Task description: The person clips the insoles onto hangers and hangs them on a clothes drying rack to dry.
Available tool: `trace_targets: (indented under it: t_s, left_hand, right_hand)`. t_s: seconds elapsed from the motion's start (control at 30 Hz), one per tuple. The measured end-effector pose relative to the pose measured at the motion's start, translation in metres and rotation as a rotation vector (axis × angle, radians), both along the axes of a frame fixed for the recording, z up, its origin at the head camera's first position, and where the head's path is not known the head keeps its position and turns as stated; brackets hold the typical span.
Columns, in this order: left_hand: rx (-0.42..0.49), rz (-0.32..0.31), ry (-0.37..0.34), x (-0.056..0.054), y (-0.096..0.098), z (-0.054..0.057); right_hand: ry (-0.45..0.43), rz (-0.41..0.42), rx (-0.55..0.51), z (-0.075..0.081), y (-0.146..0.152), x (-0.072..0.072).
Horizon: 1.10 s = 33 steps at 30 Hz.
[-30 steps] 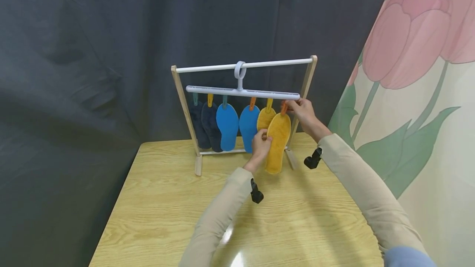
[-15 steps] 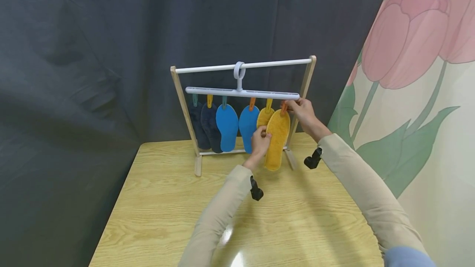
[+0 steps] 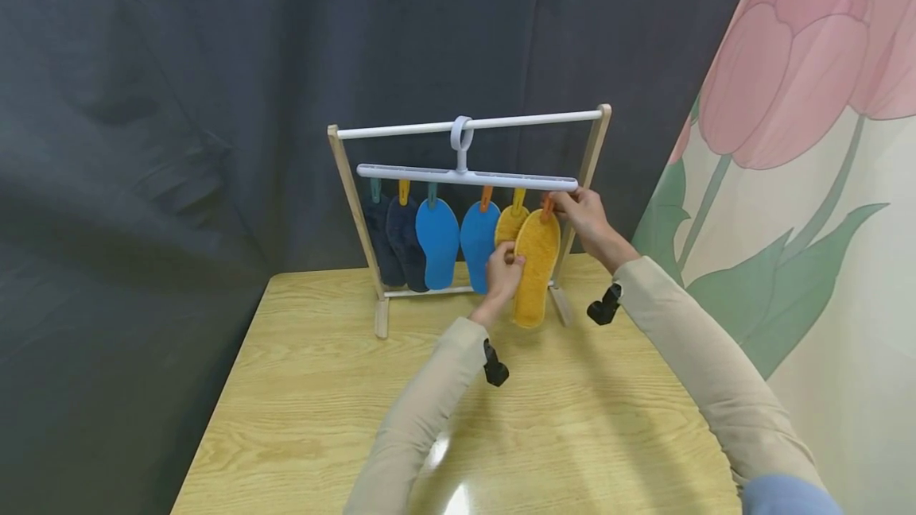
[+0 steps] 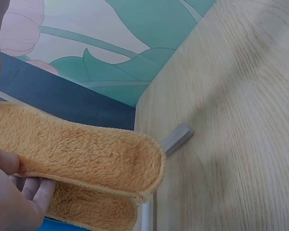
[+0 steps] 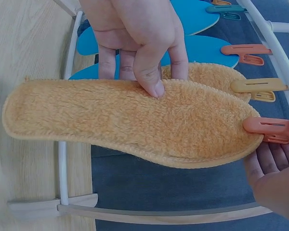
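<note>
A fuzzy yellow insole [image 3: 538, 267] hangs at the right end of the white hanger [image 3: 408, 174], toe end up. My left hand [image 3: 504, 272] pinches its left edge between thumb and fingers. At its top, my right hand [image 3: 590, 221] holds an orange clothespin [image 5: 267, 126], whose tip overlaps the insole's toe end. Behind lies a second yellow insole [image 5: 212, 77], hanging from a yellow clothespin [image 5: 255, 85] and partly covered by the front one. Two blue insoles [image 3: 437, 245] and two dark insoles [image 3: 405, 245] hang farther left, each from its own clothespin.
A rack with wooden side posts [image 3: 355, 209] and a white top bar [image 3: 529, 121] carries the hanger by its ring hook [image 3: 461, 135]. It stands at the back of the wood-grain table [image 3: 315, 396]. Behind is a dark curtain [image 3: 179, 102]; a tulip-painted wall [image 3: 787, 141] rises at right.
The front yellow insole has shifted slightly upward toward the orange clothespin, my left hand rising a little with it. My right hand has stayed at the clothespin.
</note>
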<state>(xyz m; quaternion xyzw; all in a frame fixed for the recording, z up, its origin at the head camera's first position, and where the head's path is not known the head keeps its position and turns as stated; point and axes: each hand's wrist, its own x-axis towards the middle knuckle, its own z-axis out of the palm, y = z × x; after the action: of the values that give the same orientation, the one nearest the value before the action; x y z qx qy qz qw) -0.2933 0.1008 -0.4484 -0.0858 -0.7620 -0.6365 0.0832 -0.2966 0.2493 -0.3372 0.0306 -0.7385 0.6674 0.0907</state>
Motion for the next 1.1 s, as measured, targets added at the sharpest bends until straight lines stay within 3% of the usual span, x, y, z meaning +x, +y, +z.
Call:
trace_targets:
  t_s: [0.53,0.8,1.1]
  left_hand:
    - [-0.001,-0.002,-0.010,0.001,0.001,-0.001]
    - [-0.049,-0.017,-0.021,0.001,0.002,-0.003]
    - [-0.030,-0.036,-0.021,0.001,-0.003,-0.008]
  right_hand:
    - [0.000,-0.013,-0.017,-0.006,0.000,0.001]
    - [-0.040,-0.032,-0.059,-0.009,0.001,-0.003]
    - [0.001,-0.043,-0.065,-0.011,0.000,-0.001]
